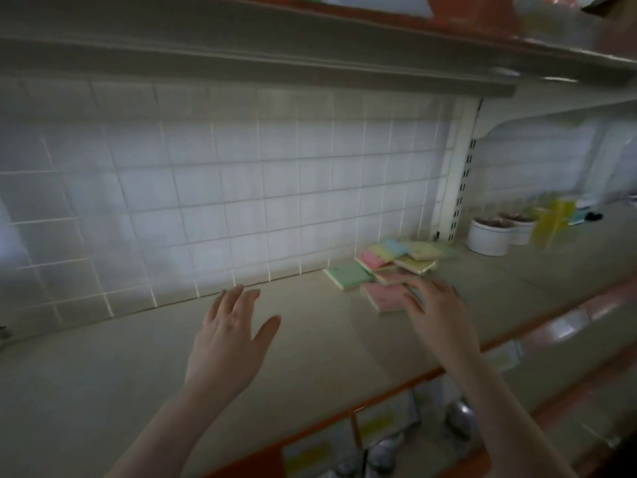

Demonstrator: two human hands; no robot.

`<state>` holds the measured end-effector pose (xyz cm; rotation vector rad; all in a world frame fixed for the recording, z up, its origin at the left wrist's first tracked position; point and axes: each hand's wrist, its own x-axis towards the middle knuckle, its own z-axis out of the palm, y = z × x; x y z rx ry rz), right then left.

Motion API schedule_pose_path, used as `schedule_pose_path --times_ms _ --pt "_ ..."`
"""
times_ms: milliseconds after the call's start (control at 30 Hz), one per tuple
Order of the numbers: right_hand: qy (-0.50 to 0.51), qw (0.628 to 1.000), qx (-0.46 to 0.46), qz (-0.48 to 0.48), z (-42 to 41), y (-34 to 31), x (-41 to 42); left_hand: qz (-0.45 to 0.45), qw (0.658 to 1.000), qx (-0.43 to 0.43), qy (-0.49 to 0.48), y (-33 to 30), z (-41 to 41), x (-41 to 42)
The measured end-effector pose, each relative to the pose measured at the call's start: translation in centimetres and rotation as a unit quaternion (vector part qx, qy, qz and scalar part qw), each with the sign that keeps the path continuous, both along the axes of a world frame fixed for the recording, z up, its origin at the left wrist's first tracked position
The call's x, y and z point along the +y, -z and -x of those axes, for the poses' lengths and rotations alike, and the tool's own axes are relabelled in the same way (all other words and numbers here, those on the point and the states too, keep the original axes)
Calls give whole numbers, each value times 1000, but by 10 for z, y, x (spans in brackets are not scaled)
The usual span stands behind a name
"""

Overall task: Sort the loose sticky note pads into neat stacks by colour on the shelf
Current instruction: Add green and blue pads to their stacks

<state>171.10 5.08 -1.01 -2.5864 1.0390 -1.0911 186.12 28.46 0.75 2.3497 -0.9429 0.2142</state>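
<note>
Bare skin, no sleeves: both hands reach over the beige shelf [310, 339] from its front edge. The left hand [229, 343] hovers above the bare middle of the shelf with fingers straight and thumb spread, holding nothing. The right hand [436, 312] is stretched toward the pile of sticky note pads [386, 267], fingers extended and slightly blurred; its fingertips lie over the front edge of the nearest pink pad [384, 296], and whether they touch it cannot be told. It grips nothing.

The pads lie loose and overlapping near the back edge of the shelf, toward its right end, just before the white slotted upright [463, 181]. A green pad [348, 274] lies flat at the left of the pile, close to the tiled back wall [206, 188]. Behind the nearest pink pad, another pink pad [370, 259] sits under a yellow-and-blue one [391, 248], and a pale yellow pad [415, 263] lies tilted to their right. No colour is stacked neatly.

Beyond the upright, on the next section of shelf, stand two white pots [489, 236] side by side, with a blurred yellow packet [551, 220] just to their right. An orange strip [396, 396] runs along the shelf's front edge, and goods too blurred to name show on the level below. Another shelf [241, 50] hangs overhead.
</note>
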Motion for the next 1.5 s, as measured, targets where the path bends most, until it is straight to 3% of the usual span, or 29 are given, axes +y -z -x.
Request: schedule_pose_path --times_ms 267,533,1000,1167,1367,1500 --pt "-63 994 66 -66 26 3 -118 -50 998 31 -27 16 22 -132" --pt "-138 979 72 -127 11 14 -146 -58 995 72 -33 24 -8 -200" --pt "-145 965 162 -146 14 16 -152 -36 994 94 -52 43 -32 -234" --pt "-159 955 140 -210 18 16 -156 -89 986 126 -61 36 -45 -239" --pt "-137 953 159 -219 19 15 -157 -194 968 125 -97 24 -54 -238" --pt "-142 950 164 -223 22 14 -156 -197 963 120 -139 20 -52 -228"
